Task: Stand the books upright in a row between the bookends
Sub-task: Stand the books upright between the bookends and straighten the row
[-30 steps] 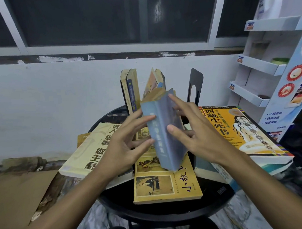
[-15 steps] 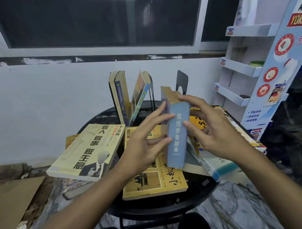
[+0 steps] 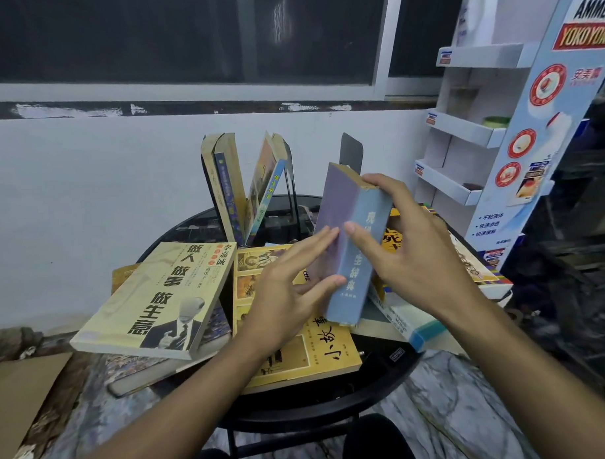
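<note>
At the far left of the round black table (image 3: 395,380), a cream-covered paperback (image 3: 159,299) lies flat on top of other volumes and overhangs the rim; it is not yet in the row and appears simply parked in the pile awaiting its turn. Behind it, two tan-edged books (image 3: 224,184) stand near upright, and just to their right a colourful book (image 3: 267,186) leans outward, forming a V with them; I judge the lean follows from there being nothing beside it to brace it. A thin dark upright (image 3: 290,192) behind that leaning book may be one bookend, though this cannot be confirmed. In the centre foreground a yellow book (image 3: 298,360) lies flat beneath the hands. The left hand (image 3: 283,298) is spread, fingers extended, with fingertips resting on the front cover of the blue dictionary (image 3: 349,248), seemingly steadying rather than gripping it. The dictionary is held clear above the pile, nearly vertical with its top tipped slightly left and its spine toward the camera, an orientation suited to insertion on its lower edge. The right hand (image 3: 411,256) clasps it, thumb on the spine and fingers curled over the top corner, bearing the weight. Behind it stands the dark bookend (image 3: 351,152), with an open gap between it and the leaning book, the likely destination. Further right, an orange book (image 3: 466,258) and a white-and-teal book (image 3: 414,325) lie flat, still unsorted.
</note>
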